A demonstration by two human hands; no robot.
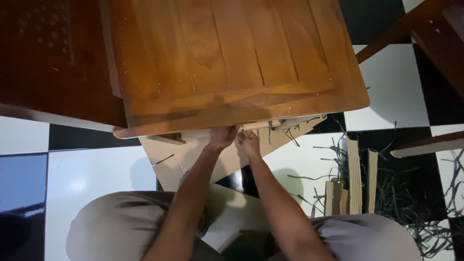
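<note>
Working just under the front edge of the wooden tabletop (232, 67), we keep our left hand (221, 137) and right hand (249, 141) closed side by side on the pale strip (263, 125) beyond our knuckles, steadying it before pulling.

- The floor (92, 169) has black and white tiles.
- A cardboard sheet (188, 162) lies on it at the center.
- Wood strips (355, 179) and dark shavings (425, 212) lie at four o'clock.
</note>
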